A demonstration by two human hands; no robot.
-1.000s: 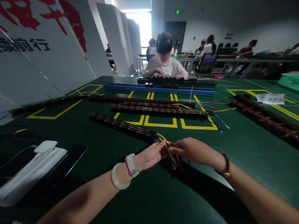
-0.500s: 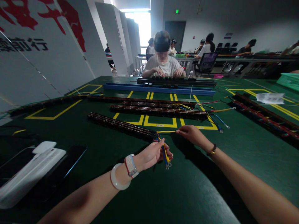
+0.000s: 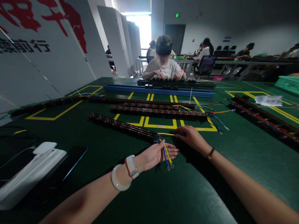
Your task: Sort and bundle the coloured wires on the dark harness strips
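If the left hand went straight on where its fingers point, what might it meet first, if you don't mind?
Probably the right hand, around its wrist; depth is unclear, though, so the left hand might pass beneath it.

I record the tip of the yellow wire (image 3: 166, 134) as concealed at the right hand (image 3: 191, 137). The right edge cuts off the green container (image 3: 287, 85); from my remote post, the white label (image 3: 160, 127) is illegible.
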